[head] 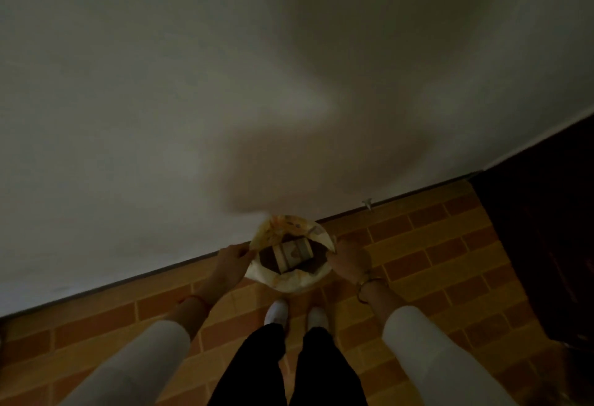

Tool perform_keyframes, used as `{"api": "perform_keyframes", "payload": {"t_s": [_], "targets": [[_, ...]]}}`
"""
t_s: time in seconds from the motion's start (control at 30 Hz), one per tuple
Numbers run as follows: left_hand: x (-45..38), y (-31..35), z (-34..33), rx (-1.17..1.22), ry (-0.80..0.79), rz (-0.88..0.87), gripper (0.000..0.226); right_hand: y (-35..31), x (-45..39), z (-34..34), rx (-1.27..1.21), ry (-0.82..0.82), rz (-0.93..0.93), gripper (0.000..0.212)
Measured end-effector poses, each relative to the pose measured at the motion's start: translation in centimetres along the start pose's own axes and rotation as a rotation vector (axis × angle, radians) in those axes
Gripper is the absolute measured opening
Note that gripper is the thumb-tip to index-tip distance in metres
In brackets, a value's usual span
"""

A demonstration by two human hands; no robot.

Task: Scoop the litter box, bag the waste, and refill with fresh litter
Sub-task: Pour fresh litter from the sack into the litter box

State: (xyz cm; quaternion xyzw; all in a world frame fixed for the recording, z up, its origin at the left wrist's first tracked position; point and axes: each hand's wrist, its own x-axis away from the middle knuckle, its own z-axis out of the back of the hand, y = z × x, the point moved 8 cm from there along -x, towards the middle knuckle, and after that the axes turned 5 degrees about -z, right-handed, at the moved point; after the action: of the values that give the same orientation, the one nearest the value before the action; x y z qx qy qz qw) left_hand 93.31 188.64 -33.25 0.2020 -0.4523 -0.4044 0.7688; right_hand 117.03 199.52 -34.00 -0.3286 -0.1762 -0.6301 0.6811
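Note:
A pale bag (289, 282) with orange print stands on the floor against the wall, its mouth held wide. My left hand (229, 261) grips the left edge of the mouth. My right hand (348, 259) grips the right edge. Inside the bag lies a folded beige packet (293, 254) on something dark brown. The light is dim and what the bag holds is hard to make out. No litter box or scoop is in view.
A plain pale wall (225, 84) fills the upper view, meeting the orange brick-pattern floor (434, 245) along a dark skirting line. A dark door or cabinet (546, 229) stands at the right. My white shoes (276, 312) are just behind the bag.

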Motion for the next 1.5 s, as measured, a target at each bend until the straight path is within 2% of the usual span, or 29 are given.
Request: {"api": "perform_keyframes", "payload": {"t_s": [0.17,0.27,0.4,0.47,0.5,0.57,0.87,0.93,1.0,1.1,1.27,1.43,1.5], "targets": [[-3.8,-2.7,-3.7,0.034,0.038,0.074,0.024,1.3,-5.8,-2.3,-0.037,-0.091,0.062,0.021],[-6.2,-4.9,-6.2,0.039,0.112,0.084,0.03,2.6,-10.0,-4.6,-0.052,-0.11,0.084,0.021],[-10.3,-9.2,-10.2,0.07,0.129,0.131,0.031,4.1,-15.5,-7.9,-0.055,-0.14,0.106,0.03],[-12.6,-11.7,-12.2,0.056,0.145,0.147,0.03,4.7,-18.5,-10.2,-0.033,-0.15,0.134,0.016],[-13.7,-12.8,-13.3,0.049,0.152,0.149,0.03,5.1,-20.0,-11.6,-0.039,-0.161,0.134,0.016],[-15.9,-15.3,-15.6,0.034,0.162,0.156,0.032,6.2,-23.3,-14.7,-0.011,-0.152,0.131,0.027],[-24.5,-25.1,-24.4,0.003,0.188,0.195,0.032,10.2,-35.6,-26.7,0.012,-0.178,0.108,0.037],[-25.9,-26.7,-26.0,-0.013,0.182,0.191,0.03,10.9,-37.8,-28.9,0.026,-0.181,0.107,0.034],[-27.1,-28.2,-27.4,-0.029,0.188,0.188,0.03,11.6,-39.4,-30.6,0.086,-0.18,0.097,0.027],[-28.4,-30.0,-29.1,-0.05,0.188,0.181,0.029,12.2,-40.8,-32.2,0.151,-0.161,0.115,0.041],[-29.3,-32.7,-31.5,-0.079,0.164,0.199,0.027,13.3,-42.4,-34.7,0.183,-0.201,0.105,0.033],[-28.8,-33.0,-33.1,-0.084,0.133,0.237,0.02,13.8,-42.2,-35.5,0.226,-0.21,0.135,0.042],[-28.5,-32.7,-33.3,-0.079,0.113,0.233,0.019,13.6,-41.4,-35.1,0.219,-0.229,0.133,0.036]]}}
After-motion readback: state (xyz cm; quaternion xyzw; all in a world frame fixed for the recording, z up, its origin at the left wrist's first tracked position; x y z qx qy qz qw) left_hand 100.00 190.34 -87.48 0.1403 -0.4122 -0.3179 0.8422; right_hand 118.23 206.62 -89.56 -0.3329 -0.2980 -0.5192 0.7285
